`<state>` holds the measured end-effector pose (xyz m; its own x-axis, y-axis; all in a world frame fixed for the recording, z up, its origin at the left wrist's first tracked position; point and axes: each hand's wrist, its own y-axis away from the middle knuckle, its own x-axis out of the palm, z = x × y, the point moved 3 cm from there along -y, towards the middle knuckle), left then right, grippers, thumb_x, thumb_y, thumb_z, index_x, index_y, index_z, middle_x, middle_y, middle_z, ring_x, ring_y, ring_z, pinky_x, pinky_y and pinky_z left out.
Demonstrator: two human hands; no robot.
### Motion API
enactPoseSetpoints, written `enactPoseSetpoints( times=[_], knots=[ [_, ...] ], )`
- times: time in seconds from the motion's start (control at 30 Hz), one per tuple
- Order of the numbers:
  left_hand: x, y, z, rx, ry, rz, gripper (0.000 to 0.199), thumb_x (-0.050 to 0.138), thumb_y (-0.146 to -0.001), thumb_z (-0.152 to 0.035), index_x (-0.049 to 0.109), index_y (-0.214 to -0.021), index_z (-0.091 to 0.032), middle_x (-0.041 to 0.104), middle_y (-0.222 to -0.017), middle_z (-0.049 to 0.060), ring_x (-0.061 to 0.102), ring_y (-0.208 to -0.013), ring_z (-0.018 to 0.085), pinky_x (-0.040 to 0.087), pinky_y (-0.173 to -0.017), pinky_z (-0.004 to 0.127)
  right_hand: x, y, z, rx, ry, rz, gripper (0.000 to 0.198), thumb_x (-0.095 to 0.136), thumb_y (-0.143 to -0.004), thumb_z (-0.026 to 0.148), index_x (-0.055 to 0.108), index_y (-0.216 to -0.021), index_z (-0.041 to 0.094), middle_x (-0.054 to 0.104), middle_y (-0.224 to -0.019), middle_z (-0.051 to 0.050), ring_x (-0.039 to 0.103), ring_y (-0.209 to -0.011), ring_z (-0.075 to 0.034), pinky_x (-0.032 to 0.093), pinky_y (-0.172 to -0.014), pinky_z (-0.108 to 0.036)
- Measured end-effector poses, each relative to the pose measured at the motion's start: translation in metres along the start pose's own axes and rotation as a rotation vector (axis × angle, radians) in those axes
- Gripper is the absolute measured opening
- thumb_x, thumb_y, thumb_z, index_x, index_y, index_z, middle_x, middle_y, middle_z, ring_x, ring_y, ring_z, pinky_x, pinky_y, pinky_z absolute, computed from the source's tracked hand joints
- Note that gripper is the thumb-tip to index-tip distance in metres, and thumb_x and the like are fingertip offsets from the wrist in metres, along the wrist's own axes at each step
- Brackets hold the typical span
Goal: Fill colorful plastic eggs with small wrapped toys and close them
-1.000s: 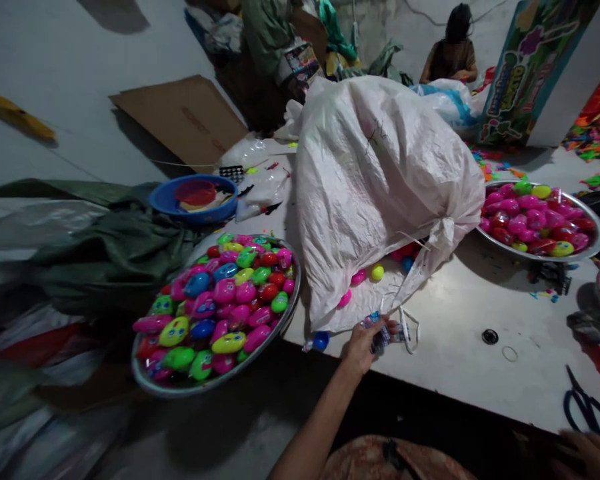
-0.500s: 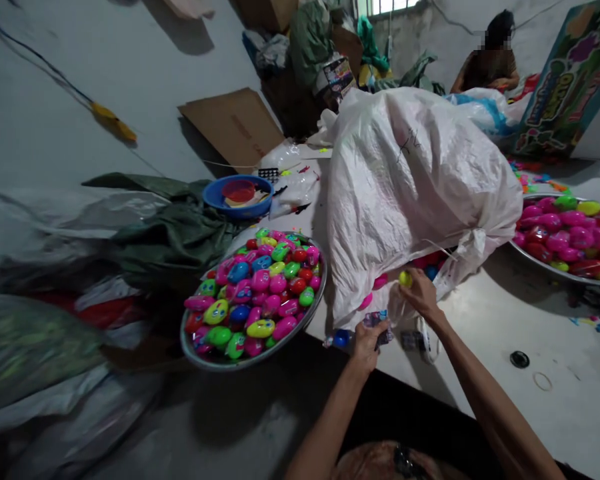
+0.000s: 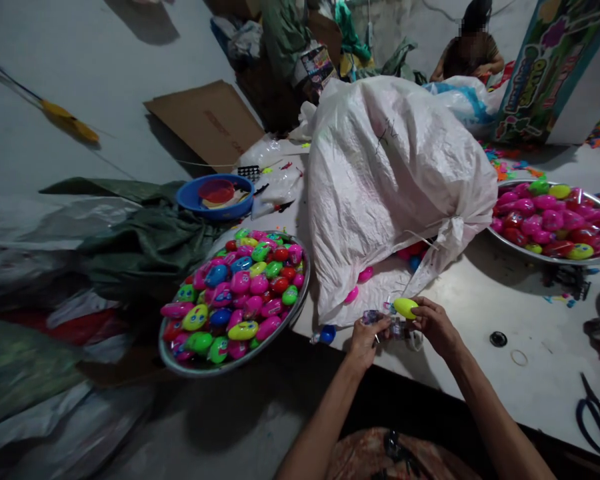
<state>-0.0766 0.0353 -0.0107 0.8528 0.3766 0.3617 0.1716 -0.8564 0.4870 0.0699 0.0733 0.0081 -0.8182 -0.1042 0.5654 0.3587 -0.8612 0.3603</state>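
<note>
"Eggs point(image 3: 240, 283) in one metal basin point(image 3: 215, 372), far left?"

"Yes, heaped too deep to count. Then one blue ball point(image 3: 327, 334) near the edge of the worktop point(image 3: 540, 383), and two pink eggs point(image 3: 351, 295) at the mouth of one white sack point(image 3: 395, 173)."

"Left hand point(image 3: 364, 341)?"

"Gripping clear plastic point(image 3: 397, 328); I can't tell how many pieces."

"Where's the yellow egg point(image 3: 405, 307)?"

"Just one, above and to the right of the left hand. The right hand point(image 3: 436, 325) is nearer: its fingertips pinch the egg's right end. The long axis runs sideways, free end pointing left, above the plastic."

"Further right?"

"One black ring point(image 3: 499, 339), a second heaped basin point(image 3: 560, 261), one pair of scissors point(image 3: 591, 399)."
</note>
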Motion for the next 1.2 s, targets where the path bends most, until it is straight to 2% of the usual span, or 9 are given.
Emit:
enactPoseSetpoints(
  times=[0.1, 0.2, 0.4, 0.67, 0.77, 0.87, 0.93, 1.07, 1.2],
  knots=[
    [-0.002, -0.004, 0.003, 0.024, -0.029, -0.129, 0.033, 0.081, -0.045, -0.033, 0.056, -0.051, -0.012, 0.049, -0.041, -0.004, 0.041, -0.035, 0.006, 0.032, -0.04, 0.02, -0.005, 0.008, -0.001, -0.026, 0.037, -0.003, 0.022, 0.068, -0.064, 0.022, 0.063, -0.085, 0.017, 0.063, -0.08, -0.001, 0.055, -0.056, -0.01, 0.044, -0.052, -0.023],
    [-0.001, -0.005, 0.005, 0.027, -0.039, -0.169, 0.036, 0.078, -0.051, -0.039, 0.053, -0.049, -0.013, 0.044, -0.037, -0.006, 0.037, -0.032, 0.005, 0.031, -0.038, 0.02, -0.012, 0.019, 0.0, -0.074, 0.071, -0.045, 0.026, 0.068, -0.065, 0.025, 0.064, -0.09, 0.018, 0.063, -0.088, -0.003, 0.057, -0.062, -0.012, 0.046, -0.056, -0.024],
    [0.003, -0.003, 0.005, -0.048, 0.024, -0.075, 0.035, 0.077, -0.054, -0.04, 0.059, -0.061, -0.011, 0.047, -0.041, -0.005, 0.041, -0.035, 0.006, 0.031, -0.035, 0.019, -0.019, 0.035, 0.007, -0.144, 0.254, -0.078, 0.025, 0.071, -0.065, 0.03, 0.063, -0.085, 0.017, 0.064, -0.077, -0.002, 0.058, -0.061, -0.015, 0.047, -0.058, -0.028],
    [0.006, 0.0, 0.007, -0.104, 0.066, 0.052, 0.034, 0.075, -0.057, -0.04, 0.057, -0.064, -0.013, 0.048, -0.045, -0.005, 0.042, -0.037, 0.006, 0.033, -0.036, 0.018, -0.024, 0.038, 0.013, -0.166, 0.355, -0.116, 0.034, 0.069, -0.067, 0.037, 0.066, -0.092, 0.014, 0.066, -0.081, -0.005, 0.058, -0.061, -0.014, 0.047, -0.059, -0.028],
    [0.007, 0.003, 0.006, -0.072, -0.063, 0.08, 0.034, 0.073, -0.06, -0.043, 0.06, -0.063, -0.012, 0.05, -0.045, -0.003, 0.045, -0.038, 0.007, 0.032, -0.036, 0.019, -0.023, 0.04, 0.013, -0.185, 0.426, -0.116, 0.033, 0.069, -0.068, 0.038, 0.065, -0.092, 0.016, 0.066, -0.081, -0.004, 0.058, -0.06, -0.015, 0.047, -0.059, -0.028],
    [0.009, 0.006, 0.003, 0.035, -0.283, 0.085, 0.034, 0.073, -0.059, -0.043, 0.062, -0.06, -0.011, 0.054, -0.045, 0.0, 0.045, -0.039, 0.008, 0.03, -0.037, 0.019, -0.021, 0.043, 0.011, -0.19, 0.536, -0.137, 0.03, 0.069, -0.068, 0.038, 0.064, -0.089, 0.016, 0.064, -0.066, -0.002, 0.058, -0.058, -0.015, 0.046, -0.056, -0.028],
    [0.012, 0.008, 0.002, 0.086, -0.341, 0.07, 0.033, 0.074, -0.059, -0.041, 0.064, -0.061, -0.01, 0.055, -0.046, 0.0, 0.045, -0.039, 0.007, 0.031, -0.039, 0.019, -0.02, 0.045, 0.006, -0.179, 0.556, -0.149, 0.03, 0.069, -0.068, 0.038, 0.063, -0.088, 0.016, 0.063, -0.062, -0.001, 0.057, -0.058, -0.015, 0.045, -0.056, -0.027],
    [0.018, 0.009, 0.004, 0.031, -0.122, 0.068, 0.035, 0.076, -0.056, -0.036, 0.067, -0.078, -0.01, 0.059, -0.055, 0.0, 0.046, -0.04, 0.007, 0.034, -0.041, 0.019, -0.02, 0.047, -0.01, -0.161, 0.385, -0.128, 0.032, 0.072, -0.066, 0.035, 0.062, -0.09, 0.016, 0.066, -0.082, -0.003, 0.06, -0.067, -0.016, 0.048, -0.064, -0.029],
    [0.028, 0.01, 0.013, -0.084, 0.062, 0.111, 0.034, 0.079, -0.053, -0.031, 0.066, -0.077, -0.012, 0.06, -0.06, -0.001, 0.047, -0.04, 0.006, 0.034, -0.041, 0.018, -0.018, 0.048, -0.024, -0.185, 0.302, -0.205, 0.034, 0.074, -0.063, 0.037, 0.063, -0.088, 0.017, 0.066, -0.081, -0.003, 0.062, -0.07, -0.018, 0.049, -0.067, -0.031]
  ],
)
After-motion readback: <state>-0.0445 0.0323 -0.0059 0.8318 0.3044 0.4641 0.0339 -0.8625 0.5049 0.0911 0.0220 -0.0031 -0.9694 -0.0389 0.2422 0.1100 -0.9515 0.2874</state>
